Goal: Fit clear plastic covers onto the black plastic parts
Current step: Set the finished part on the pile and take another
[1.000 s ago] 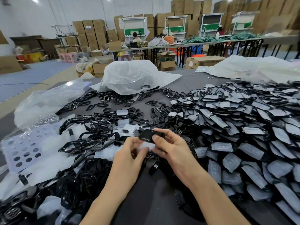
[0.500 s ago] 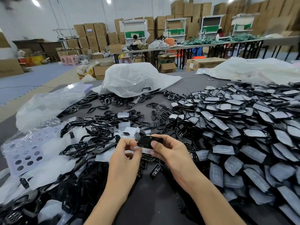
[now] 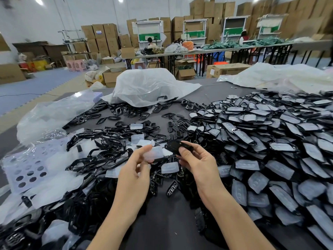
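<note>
Above the middle of the dark grey table, toward its near edge, the 2 hands are raised and slightly apart; the left hand pinches a small translucent clear plastic cover between thumb and fingertips; the right hand grips a glossy black plastic part with curled fingers; cover and part sit just beside each other, whether touching I cannot tell; a large heap of covered black parts fills the table's right side; loose black plastic frames spread toward the left edge; a crumpled white plastic bag lies near the far edge.
</note>
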`<state>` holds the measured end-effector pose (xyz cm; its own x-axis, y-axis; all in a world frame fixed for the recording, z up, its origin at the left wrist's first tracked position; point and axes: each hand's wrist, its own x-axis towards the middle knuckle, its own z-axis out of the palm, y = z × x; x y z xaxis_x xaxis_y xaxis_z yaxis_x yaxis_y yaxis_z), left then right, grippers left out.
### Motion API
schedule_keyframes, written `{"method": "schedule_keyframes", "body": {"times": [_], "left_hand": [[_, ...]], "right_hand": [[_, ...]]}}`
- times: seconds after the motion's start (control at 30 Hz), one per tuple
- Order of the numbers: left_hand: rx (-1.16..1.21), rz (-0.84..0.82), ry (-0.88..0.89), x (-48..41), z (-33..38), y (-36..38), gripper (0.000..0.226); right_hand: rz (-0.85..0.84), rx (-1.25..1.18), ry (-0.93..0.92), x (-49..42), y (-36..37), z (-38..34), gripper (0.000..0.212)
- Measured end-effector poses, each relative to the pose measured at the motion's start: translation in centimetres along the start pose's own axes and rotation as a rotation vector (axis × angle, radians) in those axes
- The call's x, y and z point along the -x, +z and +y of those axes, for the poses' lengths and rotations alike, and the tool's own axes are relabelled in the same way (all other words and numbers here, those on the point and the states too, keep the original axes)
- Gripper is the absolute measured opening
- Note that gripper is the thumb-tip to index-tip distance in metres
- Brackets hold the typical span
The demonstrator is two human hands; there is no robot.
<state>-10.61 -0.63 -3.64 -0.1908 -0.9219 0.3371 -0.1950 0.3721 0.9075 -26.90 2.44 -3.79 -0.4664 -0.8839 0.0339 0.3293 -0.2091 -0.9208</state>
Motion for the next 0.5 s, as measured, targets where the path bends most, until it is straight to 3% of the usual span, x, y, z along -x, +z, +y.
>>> {"method": "schedule_keyframes", "body": {"times": [0.13, 0.23, 0.33, 0.5], "left_hand": [[-0.159, -0.066, 0.146, 0.12, 0.03, 0.44, 0.017], [-0.199, -0.13, 0.216, 0.15, 0.15, 0.63, 0.021], [-0.118, -0.108, 0.156, 0.16, 0.14, 0.72, 0.023], [0.162, 0.013, -0.01, -0.04, 0.39, 0.75, 0.002]], "right_hand": [[-0.004, -0.06, 0.024, -0.01, -0.04, -0.04, 0.017], [-0.041, -0.052, 0.044, 0.12, 0.07, -0.16, 0.016], [-0.107, -0.037, 0.083, 0.39, 0.31, -0.17, 0.016], [-0.196, -0.022, 0.116, 0.86, 0.79, 0.04, 0.015]]}}
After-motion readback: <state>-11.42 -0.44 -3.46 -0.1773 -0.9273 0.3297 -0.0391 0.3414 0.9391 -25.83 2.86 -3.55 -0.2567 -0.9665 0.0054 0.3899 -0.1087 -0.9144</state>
